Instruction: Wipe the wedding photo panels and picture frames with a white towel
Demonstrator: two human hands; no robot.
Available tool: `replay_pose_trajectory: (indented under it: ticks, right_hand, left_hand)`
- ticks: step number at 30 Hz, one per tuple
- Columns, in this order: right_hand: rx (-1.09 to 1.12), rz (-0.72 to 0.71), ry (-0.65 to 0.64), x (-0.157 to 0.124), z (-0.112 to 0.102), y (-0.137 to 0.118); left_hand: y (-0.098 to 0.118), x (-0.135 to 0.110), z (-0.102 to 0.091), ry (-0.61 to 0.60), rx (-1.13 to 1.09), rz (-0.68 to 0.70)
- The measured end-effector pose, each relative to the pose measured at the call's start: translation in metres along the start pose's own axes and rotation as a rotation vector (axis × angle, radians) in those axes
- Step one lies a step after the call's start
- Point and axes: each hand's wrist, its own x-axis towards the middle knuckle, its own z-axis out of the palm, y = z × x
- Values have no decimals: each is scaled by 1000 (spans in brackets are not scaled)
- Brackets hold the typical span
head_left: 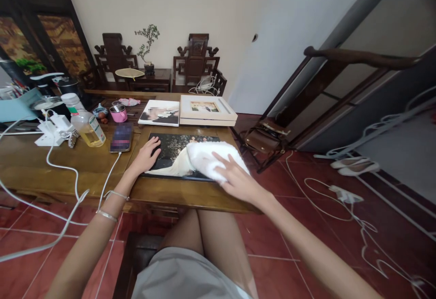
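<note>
A dark photo panel [173, 147] with a pale gown in its picture lies flat on the wooden table, close to the front edge. My left hand [147, 154] rests open on its left edge, fingers spread. A fluffy white cloth [204, 156] covers the right part of the panel. My right hand [236, 181] grips this cloth and presses it down, some fingers stretched over its top. Part of the picture is hidden under the cloth.
Behind the panel lie a white photo album [160, 113] and a cream framed box [207, 113]. To the left are a charging phone [121, 138], a bottle of yellow liquid [89, 129], a pink cup [118, 114] and a white power strip [51, 133] with trailing cables. A wooden chair [265, 140] stands right.
</note>
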Motion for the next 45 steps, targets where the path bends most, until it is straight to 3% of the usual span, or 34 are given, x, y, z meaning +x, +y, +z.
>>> replay_pose_trajectory:
  ticks: [5, 8, 12, 17, 21, 24, 30, 33, 36, 41, 45]
  right_hand:
    - [-31, 149, 56, 82, 1, 47]
    - [-23, 193, 77, 100, 0, 54]
    - [-29, 127, 62, 68, 2, 32]
    - [30, -20, -9, -4, -2, -30]
    - [60, -80, -44, -19, -5, -51]
    - [32, -13, -28, 10, -3, -34]
    - [-43, 154, 3, 105, 1, 21]
    - [-65, 171, 2, 121, 2, 22]
    - [-63, 78, 3, 99, 3, -2]
    - [7, -120, -41, 29, 0, -57]
    - [33, -136, -86, 12, -4, -64]
  left_hand:
    - [0, 0, -3, -8, -12, 9]
    - [2, -1, -4, 6, -15, 16]
    - [3, 0, -3, 47, -18, 32]
    - [3, 0, -1, 72, -19, 39]
    - [2, 1, 0, 62, -25, 43]
    - [2, 1, -1, 49, -10, 47]
    - [2, -1, -5, 31, -12, 53]
    - [1, -1, -5, 6, -15, 44]
    - [1, -2, -4, -32, -21, 7]
    - [4, -2, -4, -50, -27, -22]
    - [3, -1, -3, -47, -25, 1]
